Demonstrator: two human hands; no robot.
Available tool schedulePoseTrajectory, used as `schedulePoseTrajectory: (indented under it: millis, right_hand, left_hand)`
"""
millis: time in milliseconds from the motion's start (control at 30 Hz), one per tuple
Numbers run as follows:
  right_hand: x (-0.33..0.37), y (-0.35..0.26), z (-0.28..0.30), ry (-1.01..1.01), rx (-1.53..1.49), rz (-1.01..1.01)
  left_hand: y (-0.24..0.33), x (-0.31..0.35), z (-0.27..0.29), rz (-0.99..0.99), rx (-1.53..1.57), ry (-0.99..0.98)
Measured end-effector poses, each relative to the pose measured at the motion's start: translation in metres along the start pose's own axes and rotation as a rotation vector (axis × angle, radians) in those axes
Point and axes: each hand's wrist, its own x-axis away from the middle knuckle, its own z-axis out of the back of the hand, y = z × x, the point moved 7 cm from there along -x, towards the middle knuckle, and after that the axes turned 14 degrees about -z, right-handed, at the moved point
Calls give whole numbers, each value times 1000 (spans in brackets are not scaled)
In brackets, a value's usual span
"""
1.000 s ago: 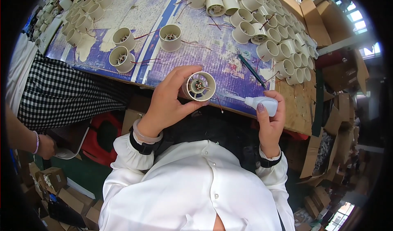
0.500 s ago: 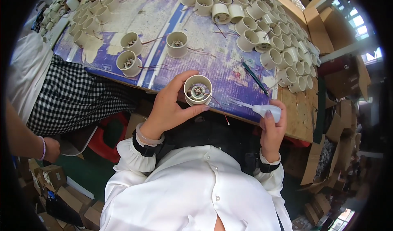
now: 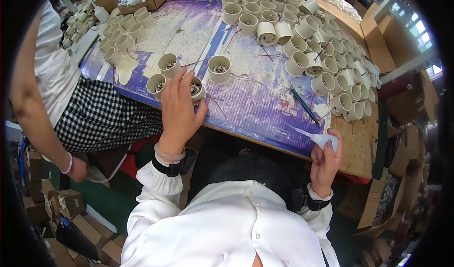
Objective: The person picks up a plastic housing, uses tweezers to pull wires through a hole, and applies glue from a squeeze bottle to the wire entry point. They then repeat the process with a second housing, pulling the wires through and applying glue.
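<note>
My left hand (image 3: 181,108) is over the near edge of the table, fingers stretched and thumb apart, beside a cream plastic cup-shaped housing (image 3: 200,95). This housing stands upright on the table, partly hidden by the fingers; whether they still touch it I cannot tell. Metal parts show inside it and thin wires trail to its right. Three similar housings stand close by: one (image 3: 155,85) left of the hand, one (image 3: 169,65) behind it, and one (image 3: 219,70) farther right. Closed around a small translucent squeeze bottle (image 3: 325,140) with a thin nozzle pointing left is my right hand (image 3: 325,165).
A dark green pen-like tool (image 3: 305,107) lies on the purple-printed table covering (image 3: 255,108). Many housings (image 3: 297,63) crowd the back right, with another group (image 3: 124,43) at the back left. A person in a checked garment (image 3: 109,113) is at my left. Cardboard boxes (image 3: 385,191) stand at the right.
My left hand has moved left and set the housing it held down among the others, its fingers now extended. The right hand still holds the squeeze bottle. The whole view has shifted slightly.
</note>
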Motion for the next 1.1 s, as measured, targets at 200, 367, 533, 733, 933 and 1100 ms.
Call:
schedulePoseTrajectory:
  millis: [200,367,533,733,933,1100]
  right_hand:
    - [-2,1,0,-30,-41,-10]
    - [3,-2,-5,-14,-47,-21]
    - [0,2,-11,-43,-92,-29]
    - [2,-10,-30,-112,-117,27]
    - [8,-11,-37,-94,-72,51]
    - [7,-10,-36,-23,37,51]
  left_hand:
    - [21,-45,-2,-83,-109,-25]
    - [9,-75,-36,-122,-93,-283]
    - [32,-72,-22,-62,334,-223]
    - [58,-45,-22,323,1314,-82]
    - [60,-31,-20,344,1348,-4]
    - [62,-28,-17,385,1391,16]
